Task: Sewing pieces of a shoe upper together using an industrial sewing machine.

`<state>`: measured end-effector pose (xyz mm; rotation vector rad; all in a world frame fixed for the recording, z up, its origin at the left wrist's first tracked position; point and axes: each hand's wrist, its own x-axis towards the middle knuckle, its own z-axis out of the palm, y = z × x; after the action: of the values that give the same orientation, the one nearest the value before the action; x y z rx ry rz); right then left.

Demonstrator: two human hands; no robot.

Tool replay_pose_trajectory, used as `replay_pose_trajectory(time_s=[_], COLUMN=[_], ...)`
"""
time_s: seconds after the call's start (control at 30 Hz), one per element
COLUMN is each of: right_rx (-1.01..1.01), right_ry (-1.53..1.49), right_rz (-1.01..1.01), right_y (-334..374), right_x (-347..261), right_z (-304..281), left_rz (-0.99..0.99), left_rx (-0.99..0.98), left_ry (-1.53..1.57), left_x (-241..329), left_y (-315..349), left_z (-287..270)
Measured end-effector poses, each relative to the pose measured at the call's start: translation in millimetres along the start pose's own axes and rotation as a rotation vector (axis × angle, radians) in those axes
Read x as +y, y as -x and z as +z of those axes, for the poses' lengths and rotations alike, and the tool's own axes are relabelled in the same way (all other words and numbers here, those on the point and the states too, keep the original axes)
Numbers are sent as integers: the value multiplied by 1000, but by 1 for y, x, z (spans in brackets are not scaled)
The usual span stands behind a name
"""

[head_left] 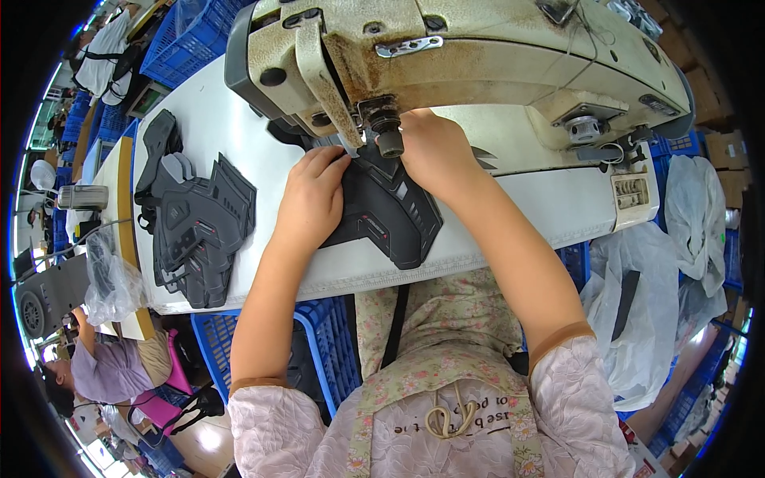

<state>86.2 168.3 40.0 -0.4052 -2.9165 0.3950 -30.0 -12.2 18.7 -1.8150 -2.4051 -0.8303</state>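
Observation:
A black shoe upper piece (390, 211) with raised panels and small red marks lies under the head of a cream, rust-stained sewing machine (478, 56). My left hand (312, 195) rests on its left side, fingers bent and closed on it, their tips near the presser foot and needle area (386, 137). On the other side, my right hand (437, 155) is closed at the piece's upper edge; the machine head hides part of its fingers. To the left on the white table (275, 275) lies a stack of similar black upper pieces (205, 223).
Below the table edge stands a blue plastic crate (327, 342) with dark pieces inside. Another blue crate (187, 44) is at the back left. Clear plastic bags (637, 303) hang at the right. A person in a purple top (115, 370) sits at the far left.

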Motion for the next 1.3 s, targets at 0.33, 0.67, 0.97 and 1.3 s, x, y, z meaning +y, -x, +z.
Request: replay_pose_trajectory(time_s=[0.33,0.67,0.97,1.3], right_rx=[88,106,72,153], right_ry=[-2,52,56,88], right_rz=[-4,-21,-3,1], right_y=[-6,-12,-14,-11], right_x=[5,8,7,9], right_z=[4,9,10,18], left_rz=[-23,-49,-35,-18], left_rx=[62,124,152,205], left_ry=[-71,-42,-31,-32], left_x=[5,0,1,-1], left_y=[3,-4,-3,-4], left_z=[12,19,19,24])
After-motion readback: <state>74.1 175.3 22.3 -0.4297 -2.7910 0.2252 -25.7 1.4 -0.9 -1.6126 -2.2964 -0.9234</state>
